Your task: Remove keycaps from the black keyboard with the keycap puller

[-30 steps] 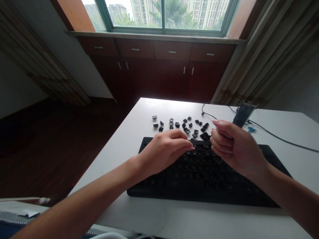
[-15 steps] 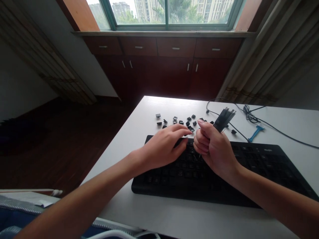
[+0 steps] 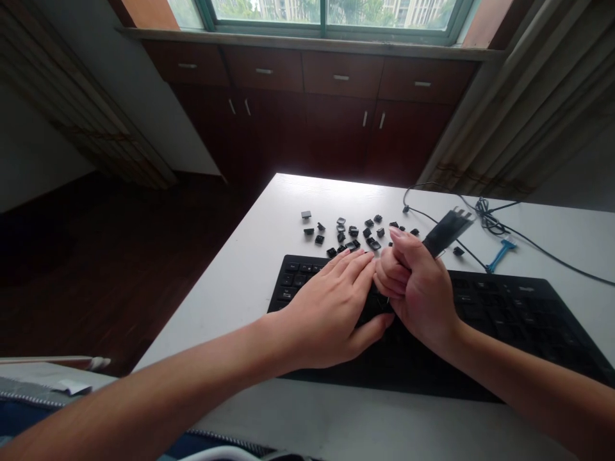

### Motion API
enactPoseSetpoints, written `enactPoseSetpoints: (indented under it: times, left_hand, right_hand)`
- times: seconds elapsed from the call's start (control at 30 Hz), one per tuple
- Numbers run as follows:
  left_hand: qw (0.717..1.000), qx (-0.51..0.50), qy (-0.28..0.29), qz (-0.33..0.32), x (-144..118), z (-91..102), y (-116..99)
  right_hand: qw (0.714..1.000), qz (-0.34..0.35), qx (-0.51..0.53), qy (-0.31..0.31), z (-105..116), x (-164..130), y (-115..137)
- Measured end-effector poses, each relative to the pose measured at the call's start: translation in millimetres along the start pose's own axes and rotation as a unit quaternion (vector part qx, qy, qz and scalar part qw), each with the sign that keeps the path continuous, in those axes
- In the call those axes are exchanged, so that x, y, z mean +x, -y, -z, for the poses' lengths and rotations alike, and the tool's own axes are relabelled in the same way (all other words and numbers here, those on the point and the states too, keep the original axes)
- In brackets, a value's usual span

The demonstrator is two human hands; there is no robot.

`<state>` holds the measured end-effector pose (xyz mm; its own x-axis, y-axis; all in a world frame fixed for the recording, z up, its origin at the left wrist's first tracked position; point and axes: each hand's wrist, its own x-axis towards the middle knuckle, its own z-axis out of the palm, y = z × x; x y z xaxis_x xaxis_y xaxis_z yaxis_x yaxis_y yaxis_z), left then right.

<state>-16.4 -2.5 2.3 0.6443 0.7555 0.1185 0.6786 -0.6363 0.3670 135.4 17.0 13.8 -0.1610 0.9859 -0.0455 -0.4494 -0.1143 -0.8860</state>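
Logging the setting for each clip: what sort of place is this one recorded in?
Probably a room in a flat or small office. A white desk stands before dark wooden cabinets under a window facing tall buildings. The left hand rests on a black keyboard, with loose keycaps behind it.

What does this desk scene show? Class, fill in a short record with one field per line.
Left hand: flat on the black keyboard
Right hand: fist closed on a black keycap puller
Loose keycaps: scattered on the white table behind the keyboard
Blue tool: lying beside the cable
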Motion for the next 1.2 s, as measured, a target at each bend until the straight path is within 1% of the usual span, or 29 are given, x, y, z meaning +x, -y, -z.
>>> enactPoseSetpoints:
  times: [0.1, 0.17, 0.23, 0.33, 0.4, 0.47, 0.57, 0.6, 0.67, 0.8, 0.9, 0.97, 1.07, 1.2]
  left_hand:
    - [1.000, 0.001, -0.010, 0.016, -1, 0.8, -1]
    - [1.000, 0.003, -0.017, 0.024, -2, 0.7, -1]
    - [0.999, 0.004, -0.022, 0.025, -2, 0.2, -1]
    - [0.999, 0.009, -0.028, 0.021, -4, -0.6, -1]
    - [0.999, 0.015, -0.032, 0.019, -5, -0.8, -1]
    - [0.999, 0.022, -0.036, 0.016, -6, -0.8, -2]
    - [0.999, 0.026, -0.043, 0.011, -5, -0.1, -2]
    - [0.999, 0.025, -0.043, 0.010, -5, 0.4, -2]
    - [0.999, 0.019, -0.038, 0.010, -4, 1.7, -2]
    - [1.000, 0.009, -0.020, 0.014, -3, 3.0, -3]
    - [0.999, 0.023, -0.018, -0.014, -2, 0.4, -3]
    - [0.999, 0.033, -0.016, -0.037, -2, -1.8, -3]
    - [0.998, 0.038, -0.014, -0.045, -2, -3.7, -2]
    - [0.997, 0.049, -0.011, -0.052, -3, -4.8, -1]
  right_hand:
    - [0.998, 0.017, -0.031, 0.043, 4, -5, 0]
    - [0.998, 0.014, -0.036, 0.047, 3, -4, 0]
    - [1.000, 0.005, -0.021, 0.018, 1, 0, 0]
    - [0.998, -0.002, -0.008, -0.057, -3, 5, 0]
    - [0.995, 0.000, -0.010, -0.100, -5, 3, 0]
    - [0.992, 0.001, -0.011, -0.126, -4, -3, 1]
    - [0.990, -0.001, -0.008, -0.140, -2, -9, 0]
    - [0.991, 0.001, -0.007, -0.136, -2, -9, -2]
    - [0.994, 0.011, 0.000, -0.107, -4, -5, -5]
    - [1.000, 0.017, 0.020, -0.004, -10, 5, -10]
    - [0.998, 0.021, 0.012, 0.053, -13, 5, -10]
    - [0.997, 0.037, -0.001, 0.071, -13, 2, -10]
    - [0.994, 0.058, -0.023, 0.086, -11, -3, -10]
    - [0.995, 0.066, -0.014, 0.078, -9, -4, -9]
